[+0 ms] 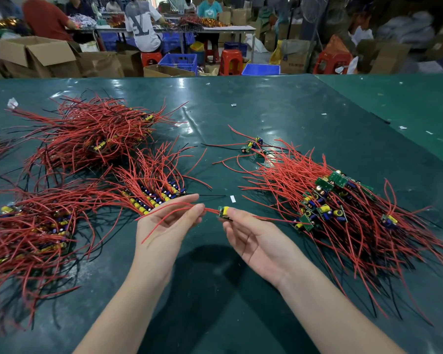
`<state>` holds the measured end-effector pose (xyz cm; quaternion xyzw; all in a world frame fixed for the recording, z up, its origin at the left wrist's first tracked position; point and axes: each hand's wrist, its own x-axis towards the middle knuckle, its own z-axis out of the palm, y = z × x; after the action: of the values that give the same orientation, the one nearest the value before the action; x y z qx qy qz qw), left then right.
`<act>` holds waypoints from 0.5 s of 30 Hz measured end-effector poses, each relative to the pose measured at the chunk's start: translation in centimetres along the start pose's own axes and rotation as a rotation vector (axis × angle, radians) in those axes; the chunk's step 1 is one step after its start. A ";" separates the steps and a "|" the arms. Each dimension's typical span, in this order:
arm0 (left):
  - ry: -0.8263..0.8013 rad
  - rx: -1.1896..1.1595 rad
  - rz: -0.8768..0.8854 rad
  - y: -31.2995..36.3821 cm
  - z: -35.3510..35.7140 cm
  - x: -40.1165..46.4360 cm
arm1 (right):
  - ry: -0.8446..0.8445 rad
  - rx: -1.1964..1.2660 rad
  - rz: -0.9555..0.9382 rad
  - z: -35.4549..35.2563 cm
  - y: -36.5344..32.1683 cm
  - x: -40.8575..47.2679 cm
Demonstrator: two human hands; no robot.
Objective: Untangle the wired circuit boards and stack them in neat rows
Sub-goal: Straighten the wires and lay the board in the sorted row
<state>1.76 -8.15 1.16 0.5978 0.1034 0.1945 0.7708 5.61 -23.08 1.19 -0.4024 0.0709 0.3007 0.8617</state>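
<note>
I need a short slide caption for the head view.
Right hand holds a circuit board; left hand pinches its red wires.

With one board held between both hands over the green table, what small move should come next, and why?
Probably carry the held board leftward and lay it at the near end of the neat row. The right hand pinches the board, the left hand pinches its red wires drawn straight, so it looks free of the tangled pile on the right.
</note>
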 end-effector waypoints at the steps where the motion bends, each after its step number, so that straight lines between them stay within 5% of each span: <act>1: -0.016 0.005 -0.015 0.1 -0.1 0.0 | -0.009 -0.012 -0.024 -0.1 -0.1 0.1; 9: -0.163 -0.165 -0.186 0.6 -0.7 0.1 | -0.070 -0.139 -0.166 -0.3 -0.2 0.3; 15: -0.121 -0.227 -0.183 0.1 -0.5 0.3 | -0.032 -0.121 -0.195 -0.4 -0.4 0.5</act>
<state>1.83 -7.60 1.12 0.5056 0.0881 0.0975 0.8527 6.28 -23.35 0.97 -0.4539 -0.0006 0.2255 0.8620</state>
